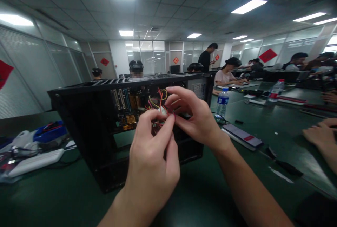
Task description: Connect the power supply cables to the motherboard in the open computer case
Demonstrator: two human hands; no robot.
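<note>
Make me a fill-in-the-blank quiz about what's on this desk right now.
1. Both hands pinch a small white connector on a bundle of coloured ____.
2. The open computer case is coloured ____.
3. The water bottle right of the case stands ____.
4. The table top is dark ____.

Missing words: wires; black; upright; green

Black computer case (86,121), red, yellow, perhaps orange wires (158,97), dark green table (65,199).

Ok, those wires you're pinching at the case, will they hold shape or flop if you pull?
Probably floppy: the wires loop and curl loosely above both hands. Likely light, since the left hand and right hand hold them by fingertips alone. They run into the case, so a pull may tug whatever they are fixed to.
</note>
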